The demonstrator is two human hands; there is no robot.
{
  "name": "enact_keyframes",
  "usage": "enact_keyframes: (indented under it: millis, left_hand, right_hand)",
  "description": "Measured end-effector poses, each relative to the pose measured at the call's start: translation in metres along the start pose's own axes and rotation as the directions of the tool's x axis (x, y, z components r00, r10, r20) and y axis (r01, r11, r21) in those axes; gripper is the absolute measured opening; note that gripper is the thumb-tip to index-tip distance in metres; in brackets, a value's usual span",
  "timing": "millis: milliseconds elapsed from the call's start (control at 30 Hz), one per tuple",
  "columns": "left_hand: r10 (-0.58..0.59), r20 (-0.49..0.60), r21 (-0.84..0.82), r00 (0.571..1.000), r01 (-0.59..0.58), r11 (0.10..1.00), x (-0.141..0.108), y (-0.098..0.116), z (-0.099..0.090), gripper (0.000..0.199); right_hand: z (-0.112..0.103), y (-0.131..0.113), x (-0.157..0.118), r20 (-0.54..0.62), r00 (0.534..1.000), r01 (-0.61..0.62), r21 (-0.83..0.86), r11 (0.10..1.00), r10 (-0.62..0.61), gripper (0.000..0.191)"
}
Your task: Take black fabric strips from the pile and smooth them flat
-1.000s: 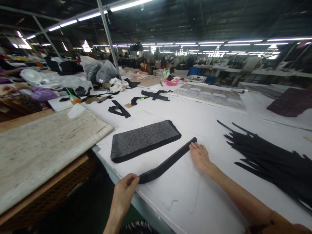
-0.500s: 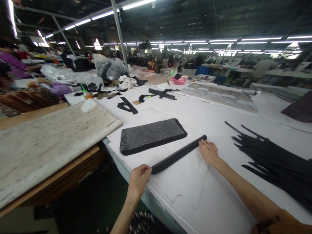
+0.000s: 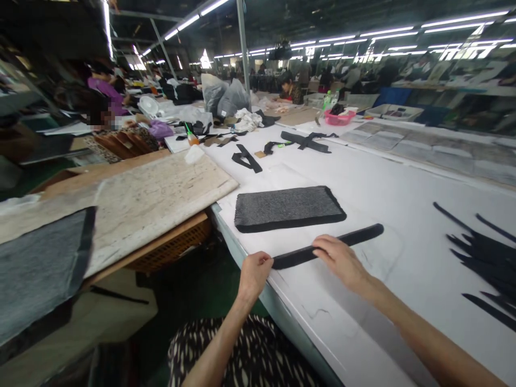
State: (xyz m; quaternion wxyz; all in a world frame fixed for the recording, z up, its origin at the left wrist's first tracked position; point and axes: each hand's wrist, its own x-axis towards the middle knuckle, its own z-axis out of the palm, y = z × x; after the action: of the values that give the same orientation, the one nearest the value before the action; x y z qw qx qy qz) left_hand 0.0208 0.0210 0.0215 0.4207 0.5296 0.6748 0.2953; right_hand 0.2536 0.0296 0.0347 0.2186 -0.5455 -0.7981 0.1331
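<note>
Quite a busy room (image 3: pixel 363 16), one slim strip (image 3: pixel 365 235)

Rows of lights (image 3: pixel 385 32) span the dim room. White and smooth-looking, the desk (image 3: pixel 411 193) carries a heap of black bands (image 3: pixel 487 258), a grey panel (image 3: pixel 286 207) and, apart but near it, the black strip, one end by the edge. The left hand (image 3: pixel 253 277) pinches that end; the right hand (image 3: pixel 344 263) touches its middle, gripping or merely resting, I cannot tell. Uneven pull could skew the strip; slack between the hands could buckle it.

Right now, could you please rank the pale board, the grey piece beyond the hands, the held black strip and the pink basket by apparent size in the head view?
1. Pale board
2. Grey piece
3. Held black strip, partly covered
4. Pink basket, farther off
</note>
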Motion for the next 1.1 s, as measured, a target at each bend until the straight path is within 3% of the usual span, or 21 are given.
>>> enact_keyframes:
  millis: [133,267,467,567,700,1100]
  left_hand:
    - [0.019,-0.015,0.028,1.000,-0.019,0.999,-0.002,-0.004,-0.001,0.016]
    - [0.011,-0.013,-0.021,1.000,-0.011,1.000,-0.003,-0.011,-0.003,0.016]
    - [-0.060,0.139,-0.233,0.988,0.092,0.968,0.001,-0.016,-0.011,0.013]
    - [-0.129,0.261,-0.247,0.957,0.196,0.949,0.004,-0.016,-0.020,0.015]
    - [-0.109,0.353,-0.247,0.929,0.205,0.947,0.005,-0.017,-0.029,0.022]
    - [-0.070,0.326,-0.152,0.943,0.125,0.980,0.004,-0.014,-0.055,0.028]
  right_hand:
    - [0.033,-0.044,0.018,0.129,0.978,0.163,0.019,0.986,-0.164,0.018]
    - [0.048,-0.053,0.029,0.214,0.963,0.188,-0.108,0.976,-0.162,0.013]
    - [0.047,-0.051,0.035,0.244,0.960,0.161,-0.074,0.984,-0.139,0.013]
    - [0.046,-0.053,0.037,0.265,0.955,0.155,-0.071,0.985,-0.132,0.013]
    - [0.047,-0.055,0.042,0.302,0.948,0.147,-0.119,0.982,-0.106,0.013]
    - [0.047,-0.064,0.046,0.324,0.943,0.157,-0.227,0.961,-0.078,0.009]
